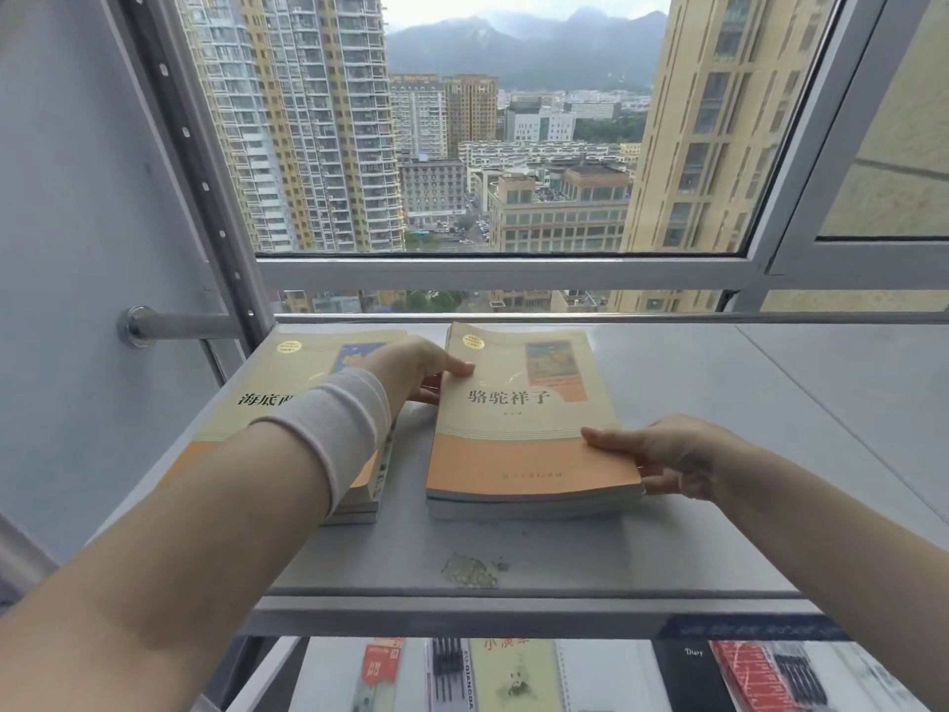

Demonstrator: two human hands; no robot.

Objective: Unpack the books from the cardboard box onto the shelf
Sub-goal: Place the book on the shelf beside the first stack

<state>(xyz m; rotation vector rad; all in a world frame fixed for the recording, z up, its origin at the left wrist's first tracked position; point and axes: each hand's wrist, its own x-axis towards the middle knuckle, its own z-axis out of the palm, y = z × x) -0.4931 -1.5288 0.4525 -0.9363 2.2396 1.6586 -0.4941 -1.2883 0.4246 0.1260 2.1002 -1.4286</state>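
Observation:
A cream and orange paperback (524,429) lies flat on top of a small stack on the grey shelf (693,413) by the window. My left hand (416,370) grips its left edge, thumb on the cover. My right hand (662,454) pinches its near right corner. To the left a second stack of similar books (287,382) lies flat, partly hidden under my left forearm, which wears a white wrist band. The cardboard box is out of view.
A lower shelf (606,675) holds notebooks, pen packs and a black diary. A metal rail (195,325) runs along the shelf's back, in front of the window. A patch of chipped paint (470,570) marks the front of the shelf. Bare shelf extends to the right.

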